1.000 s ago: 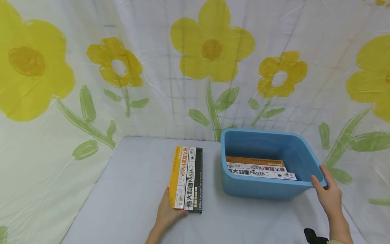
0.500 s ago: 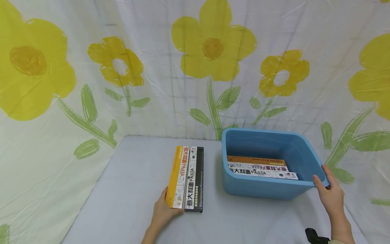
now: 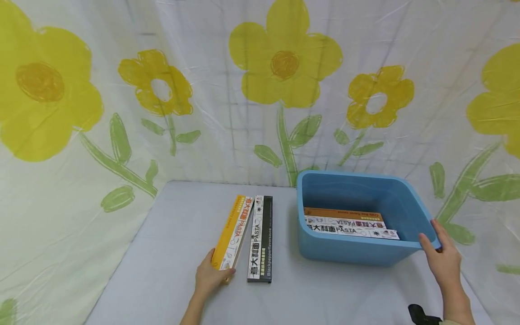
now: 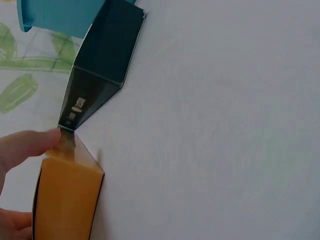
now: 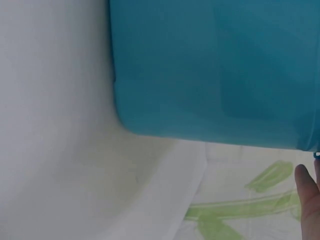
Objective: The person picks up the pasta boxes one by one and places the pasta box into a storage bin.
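My left hand (image 3: 208, 276) holds the near end of a yellow-and-white pasta box (image 3: 228, 232), thumb at its near end and fingers along its left side. That box slants on the table, its far end close to a black-and-white pasta box (image 3: 260, 239) lying straight beside it. In the left wrist view the yellow end face (image 4: 70, 195) shows below the black box (image 4: 107, 45). My right hand (image 3: 444, 262) grips the front right corner of the blue bin's rim (image 3: 349, 243), thumb at the front. Inside lie pasta boxes (image 3: 345, 223), one with an orange-brown side, partly hidden by the front wall.
The pale table (image 3: 162, 253) runs back to a hanging sheet (image 3: 211, 149) printed with yellow flowers. The bin stands at the table's back right. A black strap-like piece (image 3: 422, 316) shows at the right wrist.
My left hand has drawn the near end of the yellow box leftward, opening a wedge-shaped gap from the black box. My right hand keeps its grip on the bin.
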{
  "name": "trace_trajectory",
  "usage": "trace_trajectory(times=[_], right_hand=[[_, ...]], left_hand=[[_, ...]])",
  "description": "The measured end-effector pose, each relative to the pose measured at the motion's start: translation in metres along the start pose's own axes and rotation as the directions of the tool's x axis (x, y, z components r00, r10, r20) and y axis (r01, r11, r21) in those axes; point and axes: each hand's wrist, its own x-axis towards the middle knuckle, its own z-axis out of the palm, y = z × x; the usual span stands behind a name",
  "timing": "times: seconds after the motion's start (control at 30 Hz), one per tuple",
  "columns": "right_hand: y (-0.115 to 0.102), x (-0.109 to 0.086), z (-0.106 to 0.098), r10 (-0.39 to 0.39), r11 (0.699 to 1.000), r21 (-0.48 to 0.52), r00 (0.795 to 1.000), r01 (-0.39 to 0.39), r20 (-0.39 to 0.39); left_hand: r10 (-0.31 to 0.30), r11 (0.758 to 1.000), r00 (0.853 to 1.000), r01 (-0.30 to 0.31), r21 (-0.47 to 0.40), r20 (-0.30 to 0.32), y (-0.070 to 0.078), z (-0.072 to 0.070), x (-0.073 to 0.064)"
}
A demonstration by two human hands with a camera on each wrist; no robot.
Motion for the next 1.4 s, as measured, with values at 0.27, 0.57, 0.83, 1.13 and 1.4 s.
trace_trajectory(times=[0.27, 0.57, 0.83, 1.13, 1.4], right_hand=[[0.002, 0.0, -0.002, 0.016, 1.0, 0.002, 1.0, -0.016, -0.003], [0.003, 0.003, -0.001, -0.008, 1.0, 0.0, 1.0, 0.008, 0.009], [0.001, 0.001, -0.001, -0.008, 1.0, 0.001, 1.0, 0.008, 0.005], [0.001, 0.002, -0.001, -0.014, 1.0, 0.001, 1.0, 0.014, 0.005], [0.001, 0.001, -0.002, -0.016, 1.0, -0.002, 1.0, 0.016, 0.007]], left_hand=[[-0.059, 0.998, 0.992, 0.063, 0.032, -0.116, 0.011, 0.009, -0.002], [-0.098, 0.995, 0.986, 0.093, -0.043, -0.136, 0.005, 0.0, 0.006], [-0.184, 0.977, 0.981, 0.176, -0.118, -0.059, 0.001, -0.014, 0.01], [-0.168, 0.971, 0.983, 0.151, -0.186, -0.08, 0.013, -0.018, 0.007], [-0.123, 0.972, 0.989, 0.103, -0.211, -0.083, 0.035, -0.027, 0.006]])
